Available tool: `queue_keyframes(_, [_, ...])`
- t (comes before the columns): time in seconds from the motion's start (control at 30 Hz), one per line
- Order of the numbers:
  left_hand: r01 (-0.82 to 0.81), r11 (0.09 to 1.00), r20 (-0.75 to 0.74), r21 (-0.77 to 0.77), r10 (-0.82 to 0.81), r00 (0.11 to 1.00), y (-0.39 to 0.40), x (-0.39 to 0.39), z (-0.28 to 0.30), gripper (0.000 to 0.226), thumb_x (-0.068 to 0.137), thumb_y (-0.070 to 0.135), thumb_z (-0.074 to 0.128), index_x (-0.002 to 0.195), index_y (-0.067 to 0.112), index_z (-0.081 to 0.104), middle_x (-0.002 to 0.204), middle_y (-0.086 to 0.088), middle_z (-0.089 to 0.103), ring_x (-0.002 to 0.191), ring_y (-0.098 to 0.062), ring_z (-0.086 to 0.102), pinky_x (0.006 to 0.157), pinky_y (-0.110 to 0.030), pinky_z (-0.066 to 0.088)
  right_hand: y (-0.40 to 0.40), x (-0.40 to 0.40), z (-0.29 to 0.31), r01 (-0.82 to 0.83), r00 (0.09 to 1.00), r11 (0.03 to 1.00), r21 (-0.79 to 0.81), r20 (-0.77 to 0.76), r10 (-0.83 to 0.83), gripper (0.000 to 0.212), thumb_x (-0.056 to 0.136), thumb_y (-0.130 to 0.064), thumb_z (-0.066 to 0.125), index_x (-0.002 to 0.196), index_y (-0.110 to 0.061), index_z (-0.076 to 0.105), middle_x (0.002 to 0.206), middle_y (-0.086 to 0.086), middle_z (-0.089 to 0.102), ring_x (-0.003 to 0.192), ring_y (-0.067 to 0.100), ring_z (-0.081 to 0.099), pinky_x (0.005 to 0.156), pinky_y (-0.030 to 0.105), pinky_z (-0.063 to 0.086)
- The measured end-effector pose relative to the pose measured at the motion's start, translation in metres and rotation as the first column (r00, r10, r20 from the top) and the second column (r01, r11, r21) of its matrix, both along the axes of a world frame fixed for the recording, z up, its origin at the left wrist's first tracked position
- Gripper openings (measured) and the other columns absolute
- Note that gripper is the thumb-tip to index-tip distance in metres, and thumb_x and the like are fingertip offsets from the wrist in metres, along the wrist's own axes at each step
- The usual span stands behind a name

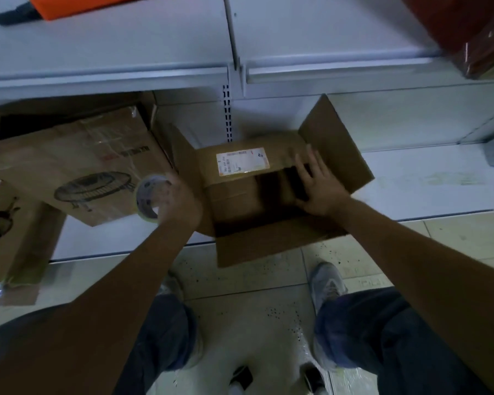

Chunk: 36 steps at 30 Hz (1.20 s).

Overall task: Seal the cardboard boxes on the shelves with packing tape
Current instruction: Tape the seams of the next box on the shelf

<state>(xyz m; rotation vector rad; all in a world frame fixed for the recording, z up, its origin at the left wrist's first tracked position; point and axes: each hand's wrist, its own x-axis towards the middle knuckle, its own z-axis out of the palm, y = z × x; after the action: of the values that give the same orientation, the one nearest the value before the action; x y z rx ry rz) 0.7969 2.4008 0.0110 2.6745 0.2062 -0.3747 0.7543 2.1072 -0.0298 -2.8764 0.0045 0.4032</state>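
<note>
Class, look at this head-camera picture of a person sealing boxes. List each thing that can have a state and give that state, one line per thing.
Open cardboard box: on the bottom shelf, flaps spread, not yet sealed.
Right flap: standing up and outward.
Labelled flap: folded down over the opening.
Tape roll: gripped in the left hand.
Left hand: curled round the roll.
Right hand: fingers straight, at the box opening.
Printed box: closed, taped.

Left hand (pixel 180 201) blurred, its fingers hidden behind the tape roll (pixel 149 196). Box (pixel 257 192) interior in shadow; label (pixel 241 161) print illegible. Orange item (pixel 77 4) cut off at top edge.
</note>
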Motion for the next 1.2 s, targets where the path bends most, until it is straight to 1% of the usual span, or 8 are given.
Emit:
queue_keyframes(0.1, [0.062,0.997,-0.007,0.049,-0.062,0.998,-0.005,-0.002,0.000,0.054,0.096,0.001,0.048,0.141,-0.009,0.020,0.136,-0.034,0.042,0.128,-0.044,0.046,0.100,-0.044,0.043,-0.011,0.022,0.005,0.020,1.000,1.000,-0.016,0.002,-0.020,0.078,0.091,-0.039,0.064,0.153,-0.014,0.024,0.159,0.016,0.025,0.142,0.032,0.033,0.108,0.040,0.038])
queue_keyframes(0.2, [0.075,0.997,-0.015,0.028,-0.075,0.997,0.001,0.003,-0.003,0.055,0.095,-0.002,0.049,0.141,-0.007,0.020,0.135,-0.034,0.043,0.127,-0.045,0.046,0.101,-0.050,0.046,-0.003,0.022,-0.005,0.030,0.954,0.999,-0.042,-0.298,-0.041,0.026,0.095,-0.040,0.058,0.112,-0.020,0.060,0.118,0.010,0.064,0.093,0.019,0.061,0.077,0.032,0.046])
queue_keyframes(0.3, [0.120,0.993,0.002,-0.002,-0.120,0.993,0.011,0.011,-0.008,0.051,0.094,0.001,0.050,0.137,-0.006,0.024,0.125,-0.034,0.049,0.116,-0.047,0.053,0.095,-0.059,0.048,0.009,0.015,-0.023,-0.147,0.867,0.989,-0.007,-0.482,0.125,0.068,0.095,-0.051,0.054,0.152,-0.022,0.030,0.158,0.012,0.027,0.138,0.033,0.036,0.112,0.049,0.034])
queue_keyframes(0.43, [0.188,0.982,0.017,0.011,-0.189,0.982,0.020,0.012,-0.008,0.049,0.098,0.005,0.050,0.139,-0.008,0.028,0.125,-0.034,0.049,0.115,-0.048,0.053,0.093,-0.056,0.047,0.011,0.013,-0.013,-0.202,0.963,0.967,-0.156,-0.213,0.167,0.080,0.100,-0.052,0.041,0.157,-0.025,-0.008,0.166,0.006,0.000,0.152,0.028,-0.001,0.121,0.055,-0.001])
queue_keyframes(0.63, [0.207,0.976,0.110,-0.074,-0.198,0.974,0.037,0.023,0.005,0.042,0.100,0.011,0.051,0.133,-0.002,0.030,0.115,-0.033,0.055,0.105,-0.046,0.059,0.087,-0.059,0.050,0.007,0.013,0.007,-0.127,0.967,0.959,-0.252,0.182,0.176,0.067,0.098,-0.040,0.045,0.156,-0.024,0.016,0.161,0.001,0.026,0.148,0.029,0.018,0.118,0.056,0.006])
queue_keyframes(0.83, [0.276,0.942,0.093,-0.192,-0.262,0.960,0.038,0.021,0.014,0.044,0.099,0.006,0.054,0.135,-0.004,0.031,0.100,-0.019,0.054,0.090,-0.033,0.058,0.075,-0.043,0.049,0.011,0.014,0.027,0.010,0.964,0.944,-0.329,0.255,0.078,0.037,0.095,-0.032,0.053,0.129,-0.019,0.057,0.123,0.009,0.064,0.114,0.030,0.056,0.101,0.042,0.035])
queue_keyframes(1.07, [0.364,0.923,-0.130,-0.120,-0.379,0.916,0.044,0.011,0.003,0.044,0.102,0.014,0.052,0.139,-0.002,0.036,0.112,-0.024,0.061,0.098,-0.031,0.059,0.076,-0.032,0.037,-0.016,-0.019,-0.028,-0.049,0.978,0.862,-0.504,-0.199,-0.062,0.112,0.086,-0.040,0.066,0.153,-0.021,-0.022,0.163,0.018,-0.012,0.147,0.049,0.001,0.116,0.063,0.009])
queue_keyframes(1.2, [0.407,0.911,-0.124,-0.067,-0.413,0.902,0.045,0.011,0.002,0.046,0.102,0.014,0.052,0.143,-0.002,0.036,0.120,-0.029,0.059,0.107,-0.039,0.058,0.079,-0.033,0.037,-0.015,-0.006,-0.002,-0.010,0.982,0.973,-0.231,-0.187,-0.034,0.079,0.089,-0.011,0.059,0.156,-0.019,0.017,0.157,0.019,0.027,0.140,0.042,0.032,0.105,0.048,0.041])
